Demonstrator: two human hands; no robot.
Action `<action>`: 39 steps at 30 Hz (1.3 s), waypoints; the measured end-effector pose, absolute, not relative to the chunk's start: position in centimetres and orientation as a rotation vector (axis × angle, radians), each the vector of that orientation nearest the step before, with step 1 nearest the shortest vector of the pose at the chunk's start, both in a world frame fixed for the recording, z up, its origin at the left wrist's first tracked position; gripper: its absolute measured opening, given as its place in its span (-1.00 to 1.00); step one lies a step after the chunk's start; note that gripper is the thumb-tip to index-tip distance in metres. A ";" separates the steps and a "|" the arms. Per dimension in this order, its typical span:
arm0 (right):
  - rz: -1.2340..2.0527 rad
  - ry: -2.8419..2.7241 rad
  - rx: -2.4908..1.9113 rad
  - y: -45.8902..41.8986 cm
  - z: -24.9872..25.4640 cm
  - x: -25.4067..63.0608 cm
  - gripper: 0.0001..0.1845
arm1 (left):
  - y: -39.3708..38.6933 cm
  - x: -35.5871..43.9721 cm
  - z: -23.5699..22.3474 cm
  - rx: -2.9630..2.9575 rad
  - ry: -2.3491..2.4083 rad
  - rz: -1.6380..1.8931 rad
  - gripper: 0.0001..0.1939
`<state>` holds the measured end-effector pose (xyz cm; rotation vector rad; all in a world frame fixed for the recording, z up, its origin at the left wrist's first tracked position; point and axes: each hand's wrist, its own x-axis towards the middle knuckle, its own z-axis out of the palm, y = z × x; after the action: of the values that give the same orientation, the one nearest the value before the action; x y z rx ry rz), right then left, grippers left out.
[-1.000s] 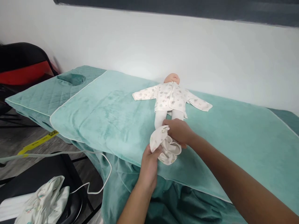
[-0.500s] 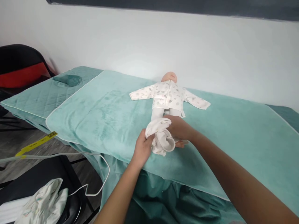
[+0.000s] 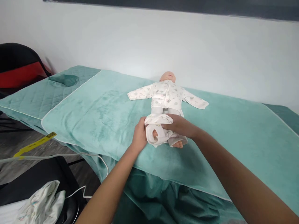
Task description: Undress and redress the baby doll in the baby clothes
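One doll (image 3: 166,95) on bed (image 3: 105,118); chairs (image 3: 30,177), cable (image 3: 58,155) nearby

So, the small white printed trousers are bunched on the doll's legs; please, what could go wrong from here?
The pink foot inside one opening of the small white printed cotton trousers might catch in the bunched cloth. Also, a hard pull by the left hand and right hand could drag the doll in the white printed jacket along the turquoise plush cover; no strap is visible.

Printed cloth (image 3: 45,202) lies crumpled on a black chair (image 3: 35,177).
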<state>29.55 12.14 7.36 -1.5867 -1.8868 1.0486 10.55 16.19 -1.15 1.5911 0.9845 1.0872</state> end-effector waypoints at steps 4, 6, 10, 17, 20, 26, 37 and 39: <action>1.145 -1.866 -1.687 12.2 7.7 29.7 -0.62 | 17.2 11.0 -1.3 1.763 1.057 1.062 -0.76; 1.162 -1.871 -1.760 12.3 7.9 29.5 -0.66 | 17.7 11.1 -1.2 1.905 1.083 1.021 -0.76; 1.013 -1.952 -1.845 12.7 8.0 29.0 -0.81 | 18.5 11.0 -1.3 2.151 1.103 1.001 -0.76; 0.594 -2.066 -1.935 14.1 5.6 28.6 -0.82 | 18.6 11.4 -1.8 2.268 1.300 0.958 -0.75; 0.509 -2.027 -1.959 14.7 4.6 28.5 -0.83 | 19.2 11.7 -1.6 2.317 1.353 0.891 -0.74; 0.487 -1.877 -1.982 14.3 4.9 28.6 -0.81 | 21.7 12.2 -1.1 2.659 1.238 0.796 -0.72; 0.602 -1.363 -1.864 14.1 4.1 27.8 -0.83 | 22.1 12.6 -1.8 2.725 1.393 0.759 -0.72; 0.599 -1.307 -1.884 14.1 3.9 27.4 -0.83 | 22.1 12.8 -1.6 2.620 1.424 0.749 -0.72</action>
<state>27.41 14.06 3.89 -1.8844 -1.3068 0.5990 12.76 22.10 -1.64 2.6195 1.4238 0.7491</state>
